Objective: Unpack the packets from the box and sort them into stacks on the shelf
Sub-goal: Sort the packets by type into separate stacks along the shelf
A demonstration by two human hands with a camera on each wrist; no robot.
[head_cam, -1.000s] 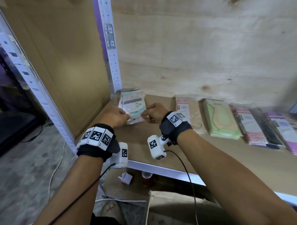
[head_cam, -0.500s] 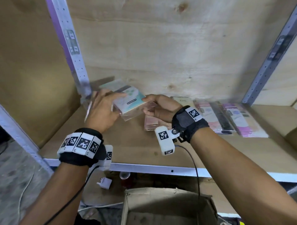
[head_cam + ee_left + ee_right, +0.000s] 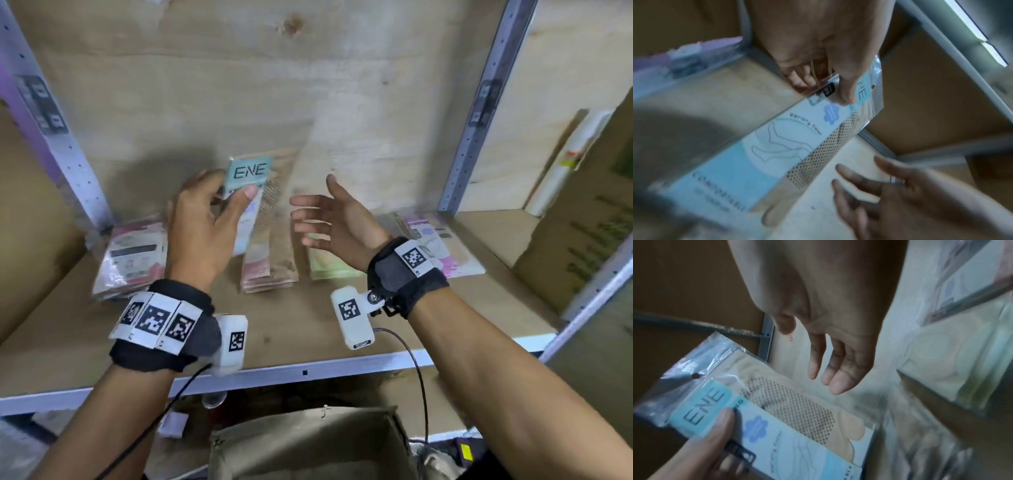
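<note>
The packet [image 3: 251,192] is a clear plastic sleeve w/ a light-blue card insert marked "ENE", a blue flower badge and the words "Variety Color"; a beige item w/ a dotted black patch is seen beside the card, and a hang hole sits at the top edge. It is held raised above the shelf [image 3: 308,329], top end up, in front of the plywood back wall. It is pinched near its top by the left hand [image 3: 202,233]: thumb laid across the front just under the "ENE" label, fingers curled behind. The right hand [image 3: 339,222] is kept just beside the packet's right edge, apart from it, fingers loosely spread, nothing held. Sorted stacks are laid flat on the shelf: a pink stack [image 3: 132,257] at left, a beige-pink stack [image 3: 270,267] below the packet, a green stack [image 3: 329,267] under the right wrist. The box [image 3: 308,445] is seen open below the shelf edge.
</note>
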